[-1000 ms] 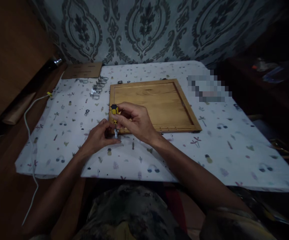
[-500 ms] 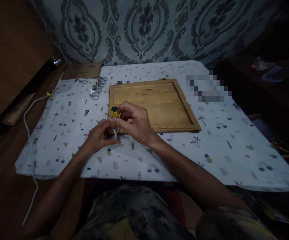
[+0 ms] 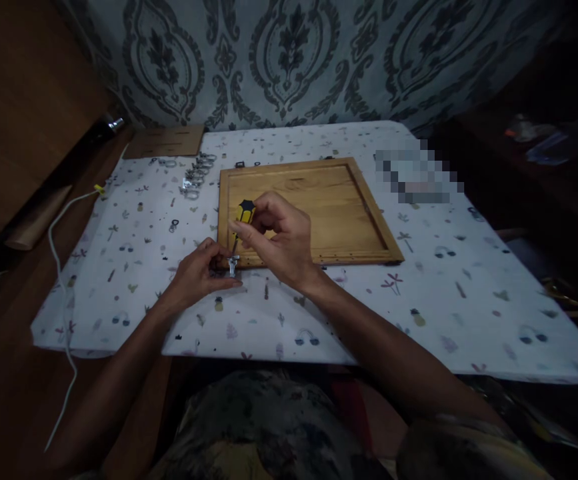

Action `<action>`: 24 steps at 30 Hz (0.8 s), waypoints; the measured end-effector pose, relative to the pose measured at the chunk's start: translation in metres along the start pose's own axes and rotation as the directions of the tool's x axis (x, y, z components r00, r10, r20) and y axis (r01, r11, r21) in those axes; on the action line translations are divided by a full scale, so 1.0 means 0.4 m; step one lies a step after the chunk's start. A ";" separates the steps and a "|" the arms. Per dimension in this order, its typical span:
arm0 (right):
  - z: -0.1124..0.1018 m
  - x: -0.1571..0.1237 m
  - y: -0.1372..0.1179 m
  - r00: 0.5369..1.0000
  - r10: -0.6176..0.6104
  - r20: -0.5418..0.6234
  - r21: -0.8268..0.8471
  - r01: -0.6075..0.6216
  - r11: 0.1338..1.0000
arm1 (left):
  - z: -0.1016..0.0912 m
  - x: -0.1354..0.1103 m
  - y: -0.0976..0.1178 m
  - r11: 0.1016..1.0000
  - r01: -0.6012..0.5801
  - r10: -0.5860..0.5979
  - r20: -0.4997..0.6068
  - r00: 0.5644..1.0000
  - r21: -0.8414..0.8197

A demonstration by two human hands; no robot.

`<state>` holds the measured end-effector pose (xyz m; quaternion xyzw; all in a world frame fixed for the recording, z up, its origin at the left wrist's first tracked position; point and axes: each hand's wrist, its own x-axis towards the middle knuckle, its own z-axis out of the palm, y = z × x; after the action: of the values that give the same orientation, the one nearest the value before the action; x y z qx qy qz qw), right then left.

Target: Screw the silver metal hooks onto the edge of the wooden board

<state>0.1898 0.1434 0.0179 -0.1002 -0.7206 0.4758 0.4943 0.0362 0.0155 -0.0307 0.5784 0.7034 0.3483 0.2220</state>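
My right hand point(image 3: 286, 237) grips a screwdriver point(image 3: 245, 211) with a yellow and black handle. The screwdriver leans, its handle tipped to the right and its shaft running down toward a small silvery metal fitting point(image 3: 233, 267). This fitting sits at the near left corner of a framed wooden panel point(image 3: 313, 207) lying flat on the table. Closed around the fitting from the left is my left hand point(image 3: 199, 270), thumb in front and curled fingers behind at the panel's edge. Whether the screwdriver's tip touches the fitting is hard to make out.
A patterned white cloth point(image 3: 369, 320) covers the table. Several metal pieces point(image 3: 196, 177) lie left of the panel, near a brown cardboard sheet point(image 3: 163, 141). Smaller dark parts point(image 3: 174, 225) lie nearby. A white cable point(image 3: 59, 267) hangs over the left edge. Something blurred out point(image 3: 416, 172) is at right.
My right hand has shifted up and to the right, and the screwdriver has gone from upright to tilted. My left hand and the metal fitting stay in place.
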 end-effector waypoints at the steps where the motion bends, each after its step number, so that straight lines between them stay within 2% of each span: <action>1: 0.000 0.001 0.002 1.000 0.002 -0.003 0.009 -0.002 1.000 | 0.001 0.000 -0.001 1.000 0.003 -0.003 0.000 1.000 -0.005; 10: 0.006 -0.004 0.013 0.999 -0.003 0.042 0.000 0.003 1.000 | 0.001 0.002 0.004 1.000 0.010 -0.010 0.008 1.000 -0.002; 16: 0.005 -0.006 0.017 0.999 -0.044 0.031 0.019 0.043 0.999 | 0.003 0.002 0.002 1.000 0.019 -0.019 0.008 1.000 -0.011; 24: 0.002 -0.002 0.013 0.996 -0.038 0.076 -0.055 0.043 0.998 | 0.004 0.000 -0.006 1.000 0.001 -0.001 -0.004 1.000 0.006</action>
<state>0.1878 0.1453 0.0134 -0.0816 -0.7538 0.4485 0.4734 0.0360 0.0156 -0.0336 0.5779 0.7052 0.3473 0.2194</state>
